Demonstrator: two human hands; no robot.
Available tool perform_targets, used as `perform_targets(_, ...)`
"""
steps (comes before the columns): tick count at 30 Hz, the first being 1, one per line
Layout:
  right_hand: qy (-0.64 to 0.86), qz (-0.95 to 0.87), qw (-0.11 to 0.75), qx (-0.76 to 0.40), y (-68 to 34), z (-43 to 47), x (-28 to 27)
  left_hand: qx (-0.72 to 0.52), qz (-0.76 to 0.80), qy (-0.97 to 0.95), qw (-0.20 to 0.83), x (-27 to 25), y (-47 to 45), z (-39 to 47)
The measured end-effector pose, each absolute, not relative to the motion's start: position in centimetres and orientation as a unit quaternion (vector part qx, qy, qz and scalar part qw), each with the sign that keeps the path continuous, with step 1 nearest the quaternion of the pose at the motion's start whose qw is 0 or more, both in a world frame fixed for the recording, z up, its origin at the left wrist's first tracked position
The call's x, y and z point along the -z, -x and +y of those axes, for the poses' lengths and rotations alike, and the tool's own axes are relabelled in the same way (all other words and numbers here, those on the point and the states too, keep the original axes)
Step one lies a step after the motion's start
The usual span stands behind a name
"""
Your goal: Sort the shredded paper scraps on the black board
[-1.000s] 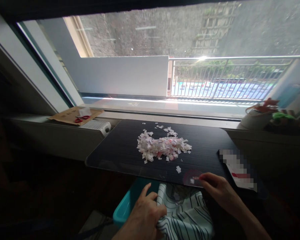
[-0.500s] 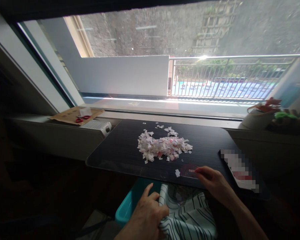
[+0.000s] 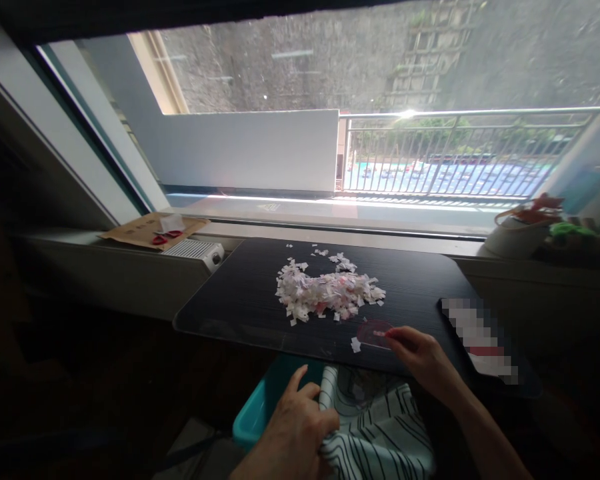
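Below the table's front edge, my left hand (image 3: 300,417) pinches the rim of a white cloth bag with black stripes (image 3: 375,440), its index finger stretched out. Loose paper bits show dimly inside the bag's mouth. My right hand (image 3: 420,350) grips a thin see-through reddish plastic card (image 3: 373,333) by its right end, over the front of the dark table (image 3: 220,287). Just under the card's left edge lies a white paper scrap (image 3: 355,345). Farther back, a heap of small white and pink paper pieces (image 3: 325,290) spreads over the tabletop.
A turquoise basin (image 3: 260,400) stands under the table, left of the bag. To the right lies a dark-edged device with a blurred screen (image 3: 480,343). On the sill are red scissors (image 3: 167,237) upon a brown envelope (image 3: 130,230), and a white pot (image 3: 515,237) at the right.
My right hand has shifted slightly left and up with the plastic card, towards the paper heap. My left hand keeps its hold on the bag almost unmoved.
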State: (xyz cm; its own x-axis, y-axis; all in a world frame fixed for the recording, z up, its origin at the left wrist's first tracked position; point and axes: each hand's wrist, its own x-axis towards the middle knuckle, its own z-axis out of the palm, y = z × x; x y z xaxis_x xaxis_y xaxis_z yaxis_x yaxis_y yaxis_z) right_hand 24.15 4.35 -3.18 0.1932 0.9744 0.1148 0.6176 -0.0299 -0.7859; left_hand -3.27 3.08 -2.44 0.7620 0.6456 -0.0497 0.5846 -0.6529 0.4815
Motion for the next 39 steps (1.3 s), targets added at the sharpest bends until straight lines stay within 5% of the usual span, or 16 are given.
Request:
perform_targets(14,0.739,-0.461,0.458,-0.177,-31.0,-2.9,4.2,-0.009,0.259,-0.936,0.240,3.0,-0.7,3.2)
perform_targets(19,0.718,-0.471,0.432,-0.275,-31.2,-3.7,4.0,-0.006,0.271,-0.936,0.222,1.6,-1.6,2.8)
perform_targets(39,0.643,-0.618,0.398,-0.215,-26.0,1.4,2.7,-0.039,0.319,-0.922,0.214,5.0,3.3,3.1)
